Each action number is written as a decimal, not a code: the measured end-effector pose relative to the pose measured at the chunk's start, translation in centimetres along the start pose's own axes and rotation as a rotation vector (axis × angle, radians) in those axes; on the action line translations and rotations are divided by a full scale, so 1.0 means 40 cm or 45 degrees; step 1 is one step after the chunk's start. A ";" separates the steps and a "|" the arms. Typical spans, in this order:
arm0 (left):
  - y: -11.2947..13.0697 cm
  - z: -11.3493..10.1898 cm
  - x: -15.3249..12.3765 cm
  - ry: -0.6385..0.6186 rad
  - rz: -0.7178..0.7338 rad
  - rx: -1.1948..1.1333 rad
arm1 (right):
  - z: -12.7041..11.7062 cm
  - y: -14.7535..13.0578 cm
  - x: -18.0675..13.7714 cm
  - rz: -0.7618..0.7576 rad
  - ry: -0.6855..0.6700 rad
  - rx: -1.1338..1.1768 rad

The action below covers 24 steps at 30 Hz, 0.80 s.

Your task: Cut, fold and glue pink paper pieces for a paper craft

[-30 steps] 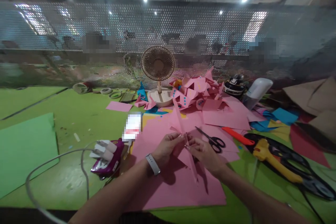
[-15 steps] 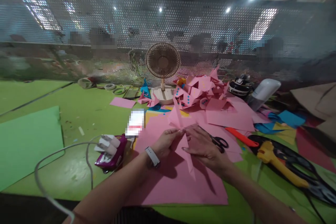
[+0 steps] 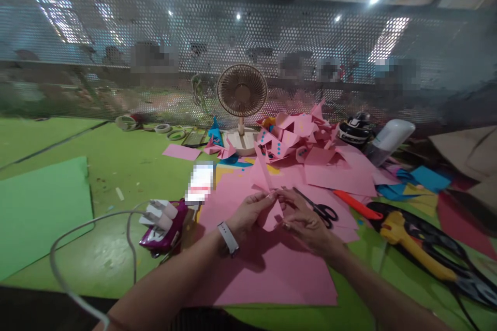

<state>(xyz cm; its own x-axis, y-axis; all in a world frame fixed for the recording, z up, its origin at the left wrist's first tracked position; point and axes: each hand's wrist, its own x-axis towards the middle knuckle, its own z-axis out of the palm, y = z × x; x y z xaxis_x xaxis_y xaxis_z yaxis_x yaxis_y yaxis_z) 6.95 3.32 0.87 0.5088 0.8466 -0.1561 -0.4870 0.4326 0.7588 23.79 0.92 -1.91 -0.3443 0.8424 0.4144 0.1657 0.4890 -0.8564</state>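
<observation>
Between my hands is a folded piece of pink paper (image 3: 261, 170), with a pointed flap standing up toward the fan. My left hand (image 3: 252, 212) is closed on its left side, thumb and fingers pinching near the middle. My right hand (image 3: 305, 220) pinches the paper's right edge with the fingertips, its other fingers bent. Beneath both hands lies a large pink sheet (image 3: 272, 279). Black-handled scissors (image 3: 326, 212) rest just beyond my right hand, partly hidden behind it.
A heap of folded pink paper pieces (image 3: 298, 134) sits beside a small fan (image 3: 242, 90). At left are a phone (image 3: 200, 182), a purple pouch with white plugs (image 3: 165, 227) and a green sheet (image 3: 42, 212). An orange cutter (image 3: 357, 204) and large yellow-handled shears (image 3: 419, 248) lie right.
The long lower point of the folded paper, which stuck out toward me, no longer shows. My right hand's fingers have bent and shifted along the paper's edge.
</observation>
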 end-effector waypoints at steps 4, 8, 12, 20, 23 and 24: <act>0.000 0.007 -0.003 0.108 0.001 -0.034 | 0.013 -0.002 -0.002 0.084 0.082 0.060; -0.007 -0.007 0.003 0.215 0.040 0.041 | 0.020 -0.011 -0.006 0.143 0.156 0.092; -0.023 -0.019 0.014 0.268 0.089 0.090 | 0.023 -0.028 -0.007 0.246 0.300 -0.107; -0.021 0.002 0.006 0.188 0.152 -0.079 | 0.024 -0.043 0.000 0.481 0.233 -0.040; -0.010 0.014 -0.004 -0.087 0.016 -0.173 | 0.025 -0.046 0.000 0.520 0.261 0.030; -0.007 0.017 -0.004 -0.158 -0.040 -0.190 | 0.026 -0.047 0.001 0.528 0.269 0.051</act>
<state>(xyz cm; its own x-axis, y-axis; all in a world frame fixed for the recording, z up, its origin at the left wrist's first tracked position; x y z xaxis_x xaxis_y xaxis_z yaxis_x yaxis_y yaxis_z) 7.49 2.83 1.11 0.6044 0.7913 -0.0921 -0.5646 0.5070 0.6513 22.53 -0.21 -0.61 -0.0605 0.9945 0.0849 0.2124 0.0959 -0.9725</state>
